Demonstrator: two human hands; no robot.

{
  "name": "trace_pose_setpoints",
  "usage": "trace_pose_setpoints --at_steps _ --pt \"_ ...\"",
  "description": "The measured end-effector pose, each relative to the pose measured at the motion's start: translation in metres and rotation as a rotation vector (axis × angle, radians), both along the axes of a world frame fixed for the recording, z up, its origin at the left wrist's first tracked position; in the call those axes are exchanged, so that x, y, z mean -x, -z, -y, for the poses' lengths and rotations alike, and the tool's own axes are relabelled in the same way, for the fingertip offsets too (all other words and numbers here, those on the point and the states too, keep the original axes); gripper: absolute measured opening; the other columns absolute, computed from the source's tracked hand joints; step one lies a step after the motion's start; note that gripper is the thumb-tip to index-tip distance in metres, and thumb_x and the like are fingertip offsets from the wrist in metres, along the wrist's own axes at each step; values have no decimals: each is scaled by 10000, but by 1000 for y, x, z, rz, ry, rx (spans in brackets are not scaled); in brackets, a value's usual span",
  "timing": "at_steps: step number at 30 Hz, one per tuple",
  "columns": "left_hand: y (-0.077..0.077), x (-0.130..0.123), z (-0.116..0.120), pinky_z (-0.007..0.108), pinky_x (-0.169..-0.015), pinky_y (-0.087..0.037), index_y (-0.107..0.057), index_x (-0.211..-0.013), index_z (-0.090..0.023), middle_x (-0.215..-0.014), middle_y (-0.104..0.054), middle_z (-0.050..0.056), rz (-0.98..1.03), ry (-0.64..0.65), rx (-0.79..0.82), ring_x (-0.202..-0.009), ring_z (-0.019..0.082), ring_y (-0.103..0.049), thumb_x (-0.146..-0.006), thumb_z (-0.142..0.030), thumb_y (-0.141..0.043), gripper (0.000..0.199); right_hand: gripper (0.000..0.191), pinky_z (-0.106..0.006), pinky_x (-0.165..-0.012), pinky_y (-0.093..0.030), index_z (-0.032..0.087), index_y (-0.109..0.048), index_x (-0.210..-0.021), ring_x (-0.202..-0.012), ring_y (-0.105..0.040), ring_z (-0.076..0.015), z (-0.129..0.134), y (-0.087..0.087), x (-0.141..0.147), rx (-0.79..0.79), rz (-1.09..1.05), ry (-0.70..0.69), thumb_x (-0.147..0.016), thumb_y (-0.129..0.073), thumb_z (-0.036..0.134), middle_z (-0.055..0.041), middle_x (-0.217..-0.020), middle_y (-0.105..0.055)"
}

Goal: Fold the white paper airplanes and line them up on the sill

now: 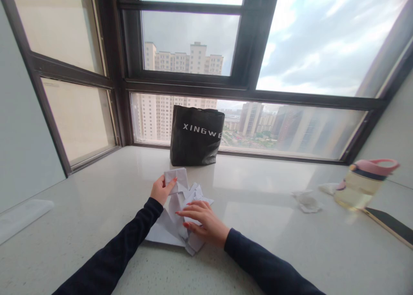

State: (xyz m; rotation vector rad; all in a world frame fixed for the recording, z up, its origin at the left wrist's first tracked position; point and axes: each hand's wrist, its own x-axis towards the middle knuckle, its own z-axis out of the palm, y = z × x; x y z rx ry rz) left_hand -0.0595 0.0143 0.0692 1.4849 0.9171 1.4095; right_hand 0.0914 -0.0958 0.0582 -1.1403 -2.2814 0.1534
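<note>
My left hand (161,189) pinches a folded white paper packet (177,177), thumb on top, and holds it at the far side of a pile. Below it lie several white paper pieces (167,228), creased and overlapping on the pale countertop. My right hand (201,219) rests over the right part of this pile, palm down with fingers stretched out toward the left. Its fingertips touch or hover just over the paper; which of the two I cannot tell. Folded pieces with pointed corners (196,192) stick out beyond the right fingers.
A black bag (197,136) with white lettering stands behind the paper by the window. At right are crumpled tissue (306,201), a clear bottle (359,187) with a pink lid, and a dark phone-like slab (392,224). A white strip-like object (24,219) lies at far left.
</note>
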Motion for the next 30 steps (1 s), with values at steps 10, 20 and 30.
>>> trace_pose_setpoints --at_steps 10,20,30 --pt "1 -16 24 290 -652 -477 -564 -824 -130 -762 -642 55 -41 322 -24 -736 207 -590 -613 -397 -626 345 323 -296 -668 -430 183 -548 -927 -733 -558 -159 -22 7 -21 31 -634 325 -741 -497 442 -34 -779 -602" --pt "4 -17 28 269 -619 -455 -486 -1016 -146 -900 -616 85 -255 206 -148 -747 170 -587 -710 -284 -522 338 379 -249 -547 -401 138 -606 -600 -589 -552 -151 -58 -2 -98 238 -562 615 -660 -499 497 -32 -581 -613" --pt "3 -13 22 250 -608 -434 -537 -873 -169 -814 -642 47 -335 113 -210 -706 151 -586 -679 -159 -450 213 110 -300 -629 -364 187 -611 -556 -708 -569 -198 -85 8 -170 263 -174 1088 -621 -578 271 -30 -605 -611"
